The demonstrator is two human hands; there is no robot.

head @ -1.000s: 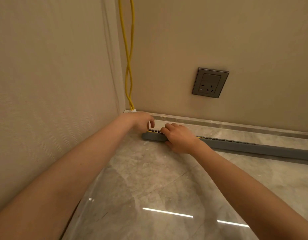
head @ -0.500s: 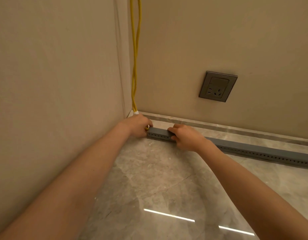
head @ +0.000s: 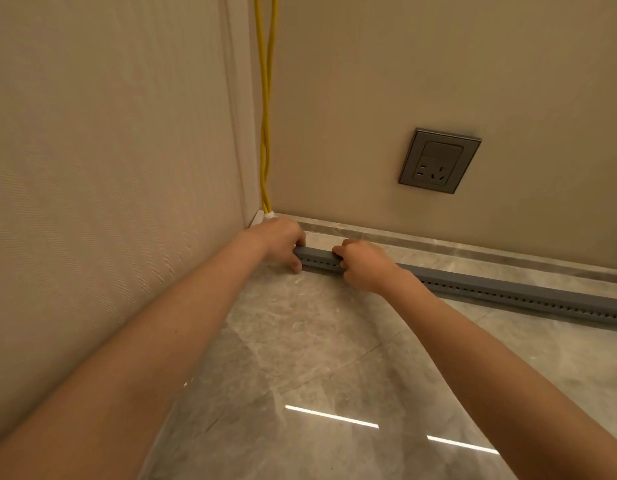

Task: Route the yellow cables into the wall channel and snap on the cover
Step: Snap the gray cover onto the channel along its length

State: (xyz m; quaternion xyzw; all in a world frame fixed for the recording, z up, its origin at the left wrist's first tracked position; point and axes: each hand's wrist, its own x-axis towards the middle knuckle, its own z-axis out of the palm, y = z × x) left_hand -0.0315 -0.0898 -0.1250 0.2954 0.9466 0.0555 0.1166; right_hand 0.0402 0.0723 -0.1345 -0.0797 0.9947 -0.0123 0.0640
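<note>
Marble floor (head: 300, 358) meets wall: left hand (head: 282, 240) grips the grey channel (head: 317, 259) end, right hand (head: 365, 266) clamps it just beside; yellow cables (head: 265, 116) rise above the left hand.

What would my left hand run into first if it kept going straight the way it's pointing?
The left hand grips the end of the channel. Going straight on past that, it would most likely meet the skirting just behind, though depth is hard to judge from this view.
</note>
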